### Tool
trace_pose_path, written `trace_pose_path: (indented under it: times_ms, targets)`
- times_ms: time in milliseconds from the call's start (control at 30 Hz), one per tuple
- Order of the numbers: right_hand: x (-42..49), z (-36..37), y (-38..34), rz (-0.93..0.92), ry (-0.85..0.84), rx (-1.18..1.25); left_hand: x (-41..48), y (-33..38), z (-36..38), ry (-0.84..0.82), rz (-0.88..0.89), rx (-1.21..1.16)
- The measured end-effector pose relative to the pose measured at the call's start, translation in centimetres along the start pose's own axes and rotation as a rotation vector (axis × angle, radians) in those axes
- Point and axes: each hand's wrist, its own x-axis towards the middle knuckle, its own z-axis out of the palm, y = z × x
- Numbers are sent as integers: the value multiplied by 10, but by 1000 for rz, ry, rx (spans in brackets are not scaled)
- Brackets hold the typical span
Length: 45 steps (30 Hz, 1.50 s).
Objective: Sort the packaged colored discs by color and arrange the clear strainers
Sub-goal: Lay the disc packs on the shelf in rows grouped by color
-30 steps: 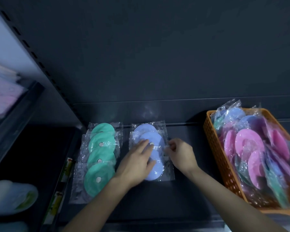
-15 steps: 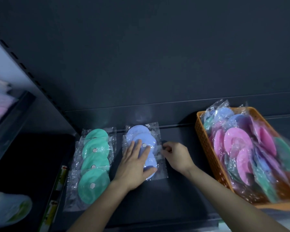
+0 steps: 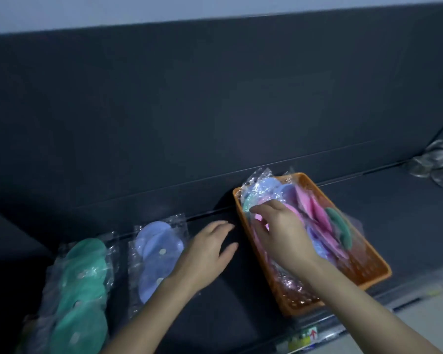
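Left hand (image 3: 207,251) fingers straight and loose, over the bare shelf (image 3: 241,315) strip between blue discs (image 3: 156,249) and orange basket (image 3: 368,274). Right hand (image 3: 279,231) inside the basket's left rim, fingers curled over mixed packets (image 3: 315,208); grasp unclear. Green discs (image 3: 82,282) leftmost, reaching the shelf's front edge.

On the shelf (image 3: 241,315), a row of packaged discs (image 3: 82,284) lies at the left edge, another row (image 3: 156,254) just right of it, the basket (image 3: 363,272) holding loose packs (image 3: 315,208) farther right, and strainers (image 3: 435,159) in the far right corner.
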Motion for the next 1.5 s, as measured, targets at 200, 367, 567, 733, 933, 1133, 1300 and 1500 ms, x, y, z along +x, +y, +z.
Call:
trace_pose_path:
  times_ms: [200, 367, 567, 733, 933, 1133, 1300, 1500]
  targets:
    - [-15, -31, 59, 74, 125, -182, 27, 38, 15, -4, 15, -25]
    - [-31, -29, 100, 117, -37, -112, 46, 66, 29, 5, -36, 61]
    - [-39, -16, 125, 123, -177, -90, 63, 85, 46, 17, -200, -127]
    - [-38, -13, 129, 97, -182, -73, 67, 90, 57, 121, -380, -236]
    - [-39, -9, 133, 95, -162, -62, 70, 92, 61, 11, -373, -230]
    - [-41, -13, 132, 96, -116, 6, 72, 85, 58, 44, -353, -220]
    - [-45, -23, 130, 112, -66, 87, 77, 71, 52, 192, -310, -330]
    - [-44, -26, 141, -5, 78, -246, 77, 60, 50, 473, -453, -494]
